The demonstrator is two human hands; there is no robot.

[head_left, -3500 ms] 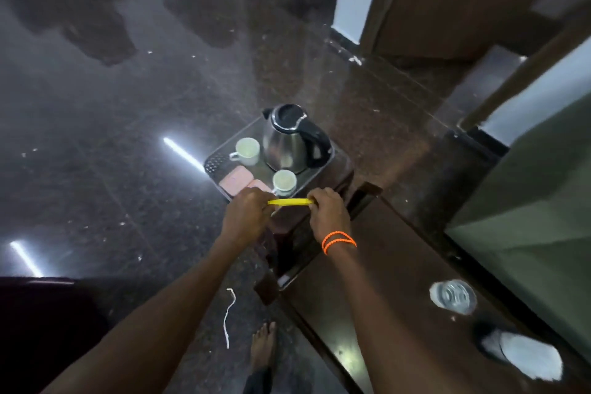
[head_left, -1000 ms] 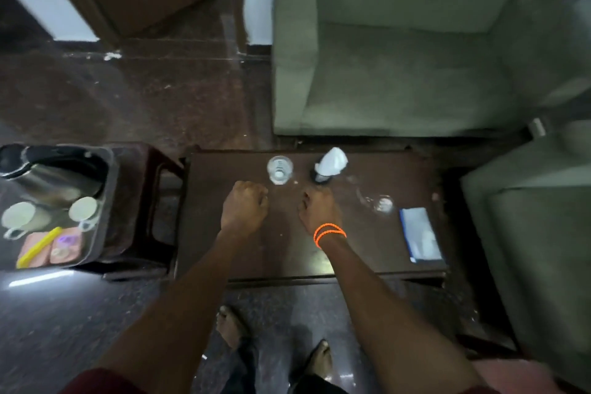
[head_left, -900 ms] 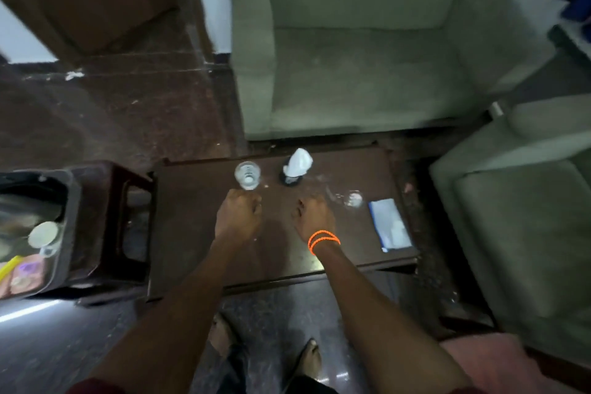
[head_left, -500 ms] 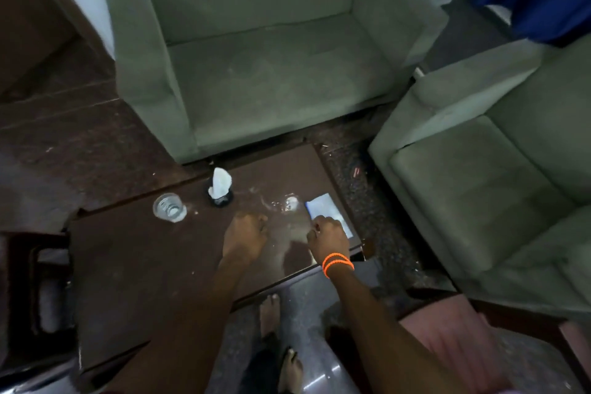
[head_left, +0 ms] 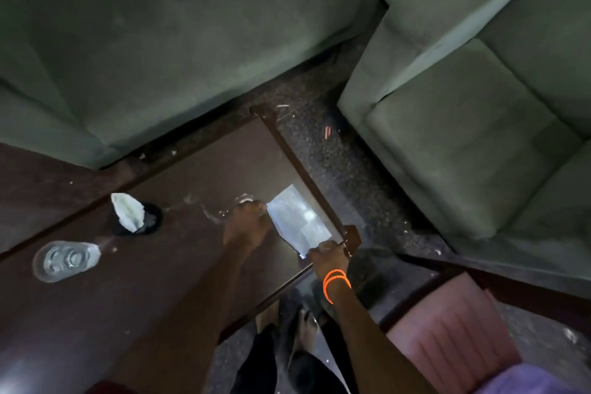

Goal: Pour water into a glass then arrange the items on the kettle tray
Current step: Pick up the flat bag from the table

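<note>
A flat pale blue-white packet (head_left: 295,221) lies at the right end of the dark wooden coffee table (head_left: 134,291). My left hand (head_left: 246,225) has curled fingers at the packet's far left corner. My right hand (head_left: 329,254), with orange bands on the wrist, pinches its near corner by the table edge. A clear glass (head_left: 64,261) with water stands at the table's left. The kettle and its tray are out of view.
A black holder with a white napkin (head_left: 131,216) stands between the glass and my hands. Wet marks (head_left: 214,213) lie beside my left hand. Green sofas (head_left: 479,125) flank the table at the back and right. A pink cushion (head_left: 447,342) sits lower right.
My hands left the yellow item on the kettle tray and crossed the coffee table to the right. Both now rest on the packet's corners; the tray has dropped out of view.
</note>
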